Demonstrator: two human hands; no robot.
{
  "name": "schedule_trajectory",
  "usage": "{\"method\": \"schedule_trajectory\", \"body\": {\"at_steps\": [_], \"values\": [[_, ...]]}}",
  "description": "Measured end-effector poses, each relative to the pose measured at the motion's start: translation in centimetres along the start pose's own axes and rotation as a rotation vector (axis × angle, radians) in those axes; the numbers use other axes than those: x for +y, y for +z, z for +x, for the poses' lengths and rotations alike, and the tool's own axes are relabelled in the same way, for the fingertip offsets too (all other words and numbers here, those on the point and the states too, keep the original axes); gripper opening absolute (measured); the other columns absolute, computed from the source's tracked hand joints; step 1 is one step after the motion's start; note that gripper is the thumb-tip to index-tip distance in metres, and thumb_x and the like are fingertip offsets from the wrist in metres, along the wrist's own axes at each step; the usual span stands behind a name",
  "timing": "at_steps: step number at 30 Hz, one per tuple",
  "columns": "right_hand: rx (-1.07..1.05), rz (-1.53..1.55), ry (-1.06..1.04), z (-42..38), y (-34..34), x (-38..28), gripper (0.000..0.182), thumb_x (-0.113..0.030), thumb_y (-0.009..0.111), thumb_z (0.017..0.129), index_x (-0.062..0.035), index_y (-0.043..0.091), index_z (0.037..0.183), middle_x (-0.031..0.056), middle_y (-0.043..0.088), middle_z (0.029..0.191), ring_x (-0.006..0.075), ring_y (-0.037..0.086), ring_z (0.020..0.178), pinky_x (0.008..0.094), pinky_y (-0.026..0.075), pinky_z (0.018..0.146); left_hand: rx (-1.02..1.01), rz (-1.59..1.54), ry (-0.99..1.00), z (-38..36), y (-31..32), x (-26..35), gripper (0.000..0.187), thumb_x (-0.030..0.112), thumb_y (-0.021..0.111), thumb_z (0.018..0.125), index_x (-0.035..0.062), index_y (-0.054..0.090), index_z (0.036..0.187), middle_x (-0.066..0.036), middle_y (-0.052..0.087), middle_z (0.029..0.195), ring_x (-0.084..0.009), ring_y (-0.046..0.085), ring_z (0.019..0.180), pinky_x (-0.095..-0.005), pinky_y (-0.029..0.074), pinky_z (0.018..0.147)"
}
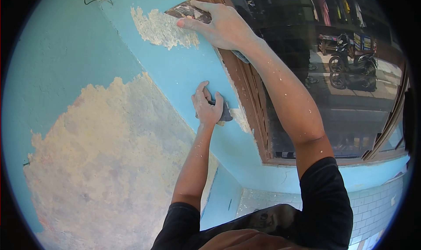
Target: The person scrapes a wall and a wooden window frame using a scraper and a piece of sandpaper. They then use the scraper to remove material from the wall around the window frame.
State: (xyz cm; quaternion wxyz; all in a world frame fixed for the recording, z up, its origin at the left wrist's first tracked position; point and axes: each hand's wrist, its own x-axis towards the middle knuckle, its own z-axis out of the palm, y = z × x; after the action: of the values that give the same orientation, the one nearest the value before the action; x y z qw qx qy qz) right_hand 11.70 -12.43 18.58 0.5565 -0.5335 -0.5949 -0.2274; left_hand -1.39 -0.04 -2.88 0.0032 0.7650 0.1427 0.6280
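High on the light blue wall (171,70), my right hand (226,28) is closed around a scraper (193,11). Its worn, paint-smeared blade lies at a bare, peeled patch (164,28), and the handle end shows below my wrist. My left hand (207,107) is lower down, closed on a dark flat tool (226,114) that looks like a scraper, mostly hidden by the palm. Right of that tool, a smaller scraped strip (240,118) runs along the window frame. Pale dust coats both hands, and paint flakes dot the right forearm.
A brown wooden window frame (250,92) borders the wall on the right. Its glass (324,118) reflects a motorcycle (353,61) and hanging clothes. To the left, a large stripped area (105,162) covers the adjoining wall. White tiles (372,201) are at the lower right.
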Motion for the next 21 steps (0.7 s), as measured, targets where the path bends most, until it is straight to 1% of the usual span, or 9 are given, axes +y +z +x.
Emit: {"method": "schedule_trajectory", "body": {"at_steps": [2,6,9,11,12,14,15,17,21], "values": [[0.066,-0.034,-0.028,1.5,0.0,0.1,0.101,-0.084,0.06,0.084,-0.0045,0.059,0.147,0.0245,0.075,0.105,0.0313,0.075,0.097,0.0419,0.058,0.09,-0.013,0.008,0.02,0.3,-0.1,-0.3,0.05,0.007,0.068,0.081,0.0042,0.056,0.129,0.002,0.044,0.071,-0.016,0.042,0.065,-0.0355,0.035,0.076],[0.034,-0.038,-0.026,0.3,0.5,0.9,0.101,-0.084,0.06,0.084,-0.0045,0.059,0.146,0.0244,0.075,0.105,0.031,0.075,0.098,0.0419,0.058,0.09,-0.012,-0.001,0.016,0.1,0.0,-0.2,0.05,0.007,0.068,0.081,0.0046,0.056,0.129,0.002,0.044,0.072,-0.0161,0.042,0.066,-0.0358,0.035,0.076],[0.05,-0.059,0.006,-0.5,0.4,0.9,0.099,-0.083,0.061,0.085,-0.0049,0.059,0.146,0.0242,0.075,0.107,0.0304,0.074,0.1,0.0414,0.057,0.091,-0.006,-0.002,0.015,0.2,0.1,0.1,0.05,0.007,0.068,0.081,0.0054,0.056,0.129,0.002,0.044,0.072,-0.016,0.042,0.067,-0.0358,0.035,0.076],[-0.027,-0.034,0.028,0.6,-0.1,0.7,0.1,-0.083,0.062,0.084,-0.0048,0.059,0.146,0.0243,0.075,0.108,0.0308,0.074,0.099,0.0412,0.057,0.091,-0.004,0.0,0.022,0.2,0.0,0.1,0.049,0.007,0.068,0.081,0.0059,0.056,0.129,0.002,0.044,0.072,-0.016,0.042,0.067,-0.0358,0.035,0.076],[-0.027,-0.034,0.029,0.3,-0.5,0.4,0.1,-0.083,0.062,0.084,-0.0048,0.059,0.146,0.0243,0.075,0.108,0.0308,0.074,0.099,0.0412,0.057,0.091,-0.008,0.001,0.016,0.3,0.0,0.1,0.05,0.006,0.068,0.081,0.0061,0.056,0.129,0.002,0.044,0.072,-0.0161,0.042,0.067,-0.0358,0.035,0.076],[-0.139,0.01,0.116,-0.8,-1.2,-0.3,0.1,-0.083,0.061,0.084,-0.0047,0.059,0.147,0.0238,0.075,0.108,0.032,0.074,0.1,0.0415,0.057,0.092,-0.008,0.002,0.003,0.1,-0.1,0.1,0.05,0.006,0.068,0.081,0.0064,0.056,0.129,0.002,0.044,0.072,-0.0163,0.042,0.067,-0.0358,0.035,0.077],[-0.138,0.009,0.114,-1.2,-0.9,0.0,0.1,-0.083,0.061,0.084,-0.0047,0.059,0.147,0.0238,0.075,0.108,0.032,0.074,0.1,0.0415,0.057,0.092,-0.015,-0.003,-0.003,0.2,-0.1,0.2,0.05,0.006,0.068,0.081,0.0063,0.056,0.13,0.002,0.044,0.072,-0.0164,0.042,0.067,-0.0359,0.035,0.077],[-0.002,0.024,-0.01,-1.6,0.1,0.8,0.101,-0.083,0.061,0.084,-0.0035,0.058,0.147,0.0244,0.075,0.108,0.0323,0.074,0.1,0.0419,0.057,0.092,-0.014,-0.01,-0.01,0.3,0.1,0.3,0.05,0.006,0.068,0.081,0.0062,0.056,0.13,0.002,0.044,0.073,-0.0166,0.042,0.068,-0.036,0.035,0.077],[0.047,0.009,-0.01,0.5,0.1,0.8,0.1,-0.082,0.061,0.085,-0.0036,0.059,0.146,0.0248,0.074,0.111,0.0324,0.074,0.102,0.0422,0.057,0.093,-0.028,0.0,-0.028,0.3,-0.1,0.3,0.052,0.006,0.068,0.081,0.0065,0.055,0.132,0.002,0.044,0.073,-0.017,0.042,0.07,-0.0365,0.035,0.078]]}}
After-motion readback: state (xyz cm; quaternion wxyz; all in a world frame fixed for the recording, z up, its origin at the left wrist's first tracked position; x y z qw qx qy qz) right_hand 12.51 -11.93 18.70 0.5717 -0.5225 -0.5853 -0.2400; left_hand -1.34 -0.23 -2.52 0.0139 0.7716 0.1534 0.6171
